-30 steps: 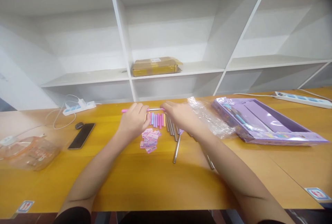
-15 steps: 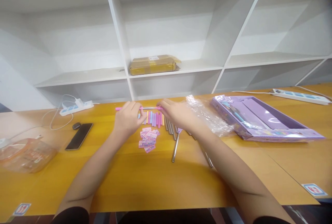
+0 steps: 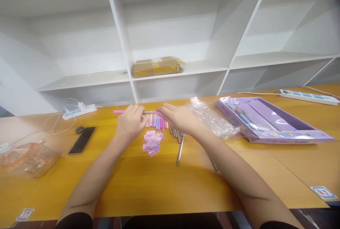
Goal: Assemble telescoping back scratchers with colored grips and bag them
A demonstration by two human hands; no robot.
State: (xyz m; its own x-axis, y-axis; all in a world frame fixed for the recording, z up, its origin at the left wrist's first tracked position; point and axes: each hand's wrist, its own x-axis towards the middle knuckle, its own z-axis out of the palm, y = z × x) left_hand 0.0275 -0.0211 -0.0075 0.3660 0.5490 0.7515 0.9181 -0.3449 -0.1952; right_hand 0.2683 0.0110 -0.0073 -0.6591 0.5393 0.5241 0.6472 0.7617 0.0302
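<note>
My left hand (image 3: 130, 122) is closed around a slim pink and silver pen (image 3: 118, 112), whose pink end sticks out to the left. My right hand (image 3: 176, 115) pinches the pen's other end; its fingertips are partly hidden. Between the hands a silver length shows. Just below lie a row of short pastel sticks (image 3: 156, 122) in pink, purple, blue and yellow, and a loose pile of small pink printed cards (image 3: 152, 143). Several silver tubes (image 3: 174, 134) lie partly under my right hand, and one silver tube with a purple top (image 3: 180, 152) lies apart, nearer me.
On the right are crumpled clear plastic (image 3: 215, 121) and an open purple box (image 3: 287, 137). To the left lie a phone (image 3: 82, 140), a small black object (image 3: 79, 129), a power strip (image 3: 79, 111) and an orange translucent container (image 3: 32, 160). A taped carton (image 3: 158, 67) sits on the shelf.
My right hand has shifted left, closer to my left hand. The pen's pink end reaches a little further left, and less silver shows between the hands.
</note>
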